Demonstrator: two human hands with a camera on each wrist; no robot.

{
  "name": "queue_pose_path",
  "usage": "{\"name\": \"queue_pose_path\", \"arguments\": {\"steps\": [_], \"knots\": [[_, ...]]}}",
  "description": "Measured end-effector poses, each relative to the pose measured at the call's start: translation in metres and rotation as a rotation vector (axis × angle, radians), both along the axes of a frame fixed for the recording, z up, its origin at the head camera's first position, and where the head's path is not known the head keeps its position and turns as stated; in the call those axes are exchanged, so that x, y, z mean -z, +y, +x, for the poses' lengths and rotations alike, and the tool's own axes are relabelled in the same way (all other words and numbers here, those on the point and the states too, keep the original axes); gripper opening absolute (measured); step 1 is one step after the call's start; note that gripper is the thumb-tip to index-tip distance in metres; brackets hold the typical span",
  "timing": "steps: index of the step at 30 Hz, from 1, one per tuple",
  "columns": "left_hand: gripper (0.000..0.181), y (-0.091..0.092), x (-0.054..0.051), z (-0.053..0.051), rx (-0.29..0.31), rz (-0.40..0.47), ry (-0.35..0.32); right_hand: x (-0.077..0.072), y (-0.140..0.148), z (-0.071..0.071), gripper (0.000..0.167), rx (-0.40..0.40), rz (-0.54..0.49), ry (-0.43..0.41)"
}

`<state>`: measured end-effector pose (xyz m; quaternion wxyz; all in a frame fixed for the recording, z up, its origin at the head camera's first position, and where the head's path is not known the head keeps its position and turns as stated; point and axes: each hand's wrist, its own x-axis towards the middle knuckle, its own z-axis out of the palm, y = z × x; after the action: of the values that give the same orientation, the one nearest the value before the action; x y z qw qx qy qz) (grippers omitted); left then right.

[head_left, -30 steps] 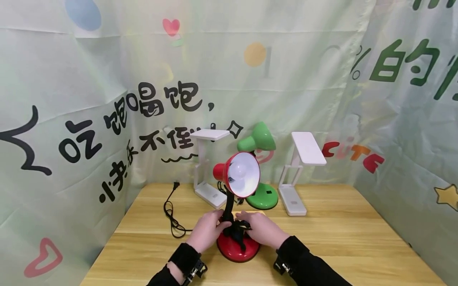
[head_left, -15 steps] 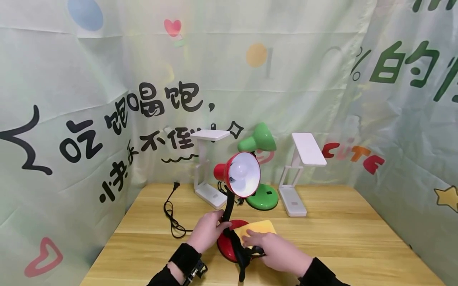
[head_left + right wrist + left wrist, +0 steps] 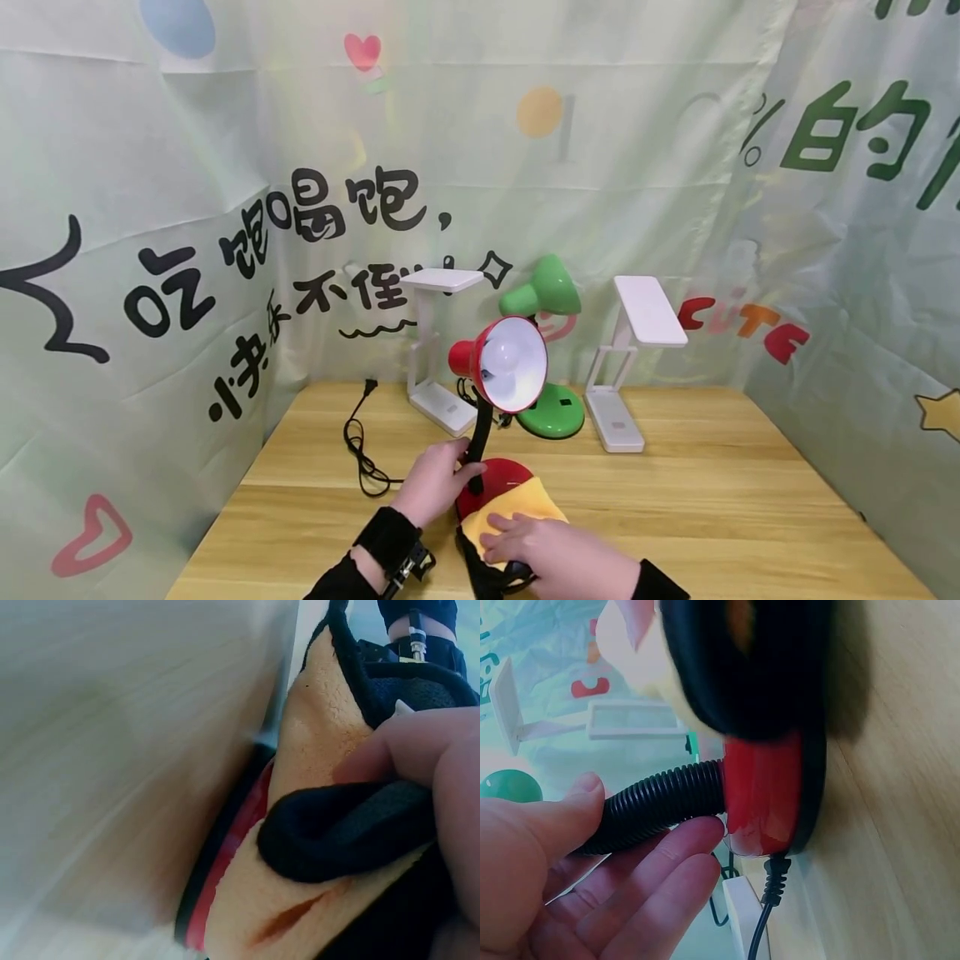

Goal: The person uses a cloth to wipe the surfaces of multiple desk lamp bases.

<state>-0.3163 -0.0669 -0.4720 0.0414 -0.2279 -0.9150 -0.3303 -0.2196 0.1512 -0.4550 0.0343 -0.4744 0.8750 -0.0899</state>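
Observation:
A red desk lamp [image 3: 462,360] with a black bendable neck [image 3: 664,796] stands upright on the table in the head view. My left hand [image 3: 429,490] grips the neck low down, just above the round red base [image 3: 507,472], with thumb and fingers on either side. My right hand [image 3: 551,552] holds a yellow cloth with black edging [image 3: 528,500] against the near right part of the base. In the right wrist view the cloth [image 3: 322,720] is bunched beneath my thumb and drapes over the base's rim. Cloth and hand hide the front of the base.
Behind the red lamp stand a green desk lamp [image 3: 552,412] and two white folding lamps, one on the left [image 3: 442,407] and one on the right [image 3: 615,421]. A black power cord [image 3: 363,458] with a plug lies to the left on the wooden table [image 3: 697,500].
My right hand has drawn the cloth from behind the neck around to the front right of the base, toward me. The left hand keeps its grip on the neck.

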Motion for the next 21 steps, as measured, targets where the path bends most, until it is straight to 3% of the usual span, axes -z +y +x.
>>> {"name": "queue_pose_path", "arguments": {"steps": [6,11,16,21], "knots": [[0.015,-0.001,0.001,-0.001,0.003,-0.009,-0.001,0.005,-0.027,-0.013,0.052,-0.002,0.029,0.054],[0.015,-0.001,-0.001,0.001,0.007,0.004,-0.021,0.008,-0.039,-0.022,0.05,0.014,-0.018,0.097],[0.014,-0.001,-0.003,0.002,0.001,-0.003,-0.013,0.005,-0.034,-0.019,0.055,0.032,-0.052,0.007],[0.015,-0.001,-0.003,0.002,-0.005,-0.01,-0.016,0.001,-0.015,-0.01,0.063,0.054,-0.075,-0.142]]}}
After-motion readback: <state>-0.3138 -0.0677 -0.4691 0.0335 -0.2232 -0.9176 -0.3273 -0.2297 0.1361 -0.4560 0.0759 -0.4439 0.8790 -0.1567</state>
